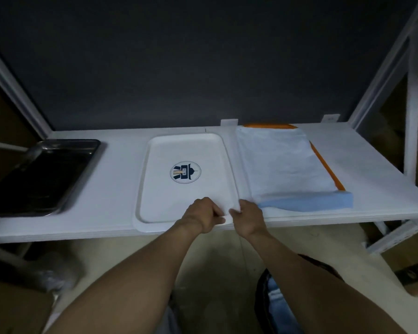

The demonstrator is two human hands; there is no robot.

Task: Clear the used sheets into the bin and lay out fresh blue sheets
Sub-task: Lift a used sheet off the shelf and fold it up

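The fingers [235, 210] of the right hand [247, 218] are curled and pinched on the near left corner of the sheet [282, 165]. Those of the left hand [203, 214] are curled against the same corner and seem to pinch it too. Both hands meet at the bench's [121, 189] front edge.

From this grip the sheet runs away and to the right, with its long axis going front to back. It covers the orange tray [331, 174] on the right half of the bench. Its upper face is pale, and its front edge is turned over to show blue [311, 201].

The right hand is the nearer to the sheet's body, so a peel would probably go toward the person.

Just left of the hands lies the white tray [186, 145] with a round emblem, and its near right corner is touching them. A black tray [41, 174] sits well apart at the left end.

On the floor below the right forearm is a dark-rimmed tub [261, 292], possibly the bin. Nothing on the bench blocks the pull.
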